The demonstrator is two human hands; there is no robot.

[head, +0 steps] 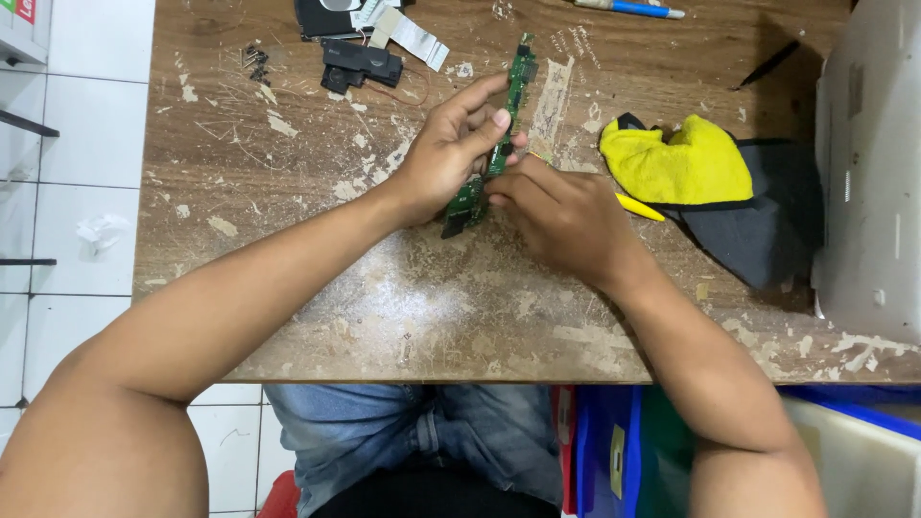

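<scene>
Both hands meet over the middle of the worn wooden table (432, 317): the left hand (446, 153) is closed around a long, narrow green circuit board (508, 115), thumb laid along its face and fingers behind, holding it tilted just above the tabletop, while the right hand (566, 216) is curled tight around a yellow-handled tool (638, 206) whose tip is hidden where the fingers touch the board's lower half. To work well here, I judge the left grip should stay on the board's edges and brace it against flexing, with the right hand pressing lightly and straight (the contact point itself cannot be seen). A yellow and black cloth (705, 177) lies just beside the right hand, black plastic parts (360, 62) and a ribbon cable (413, 34) farther off, a blue pen (633, 10) at the far edge.
</scene>
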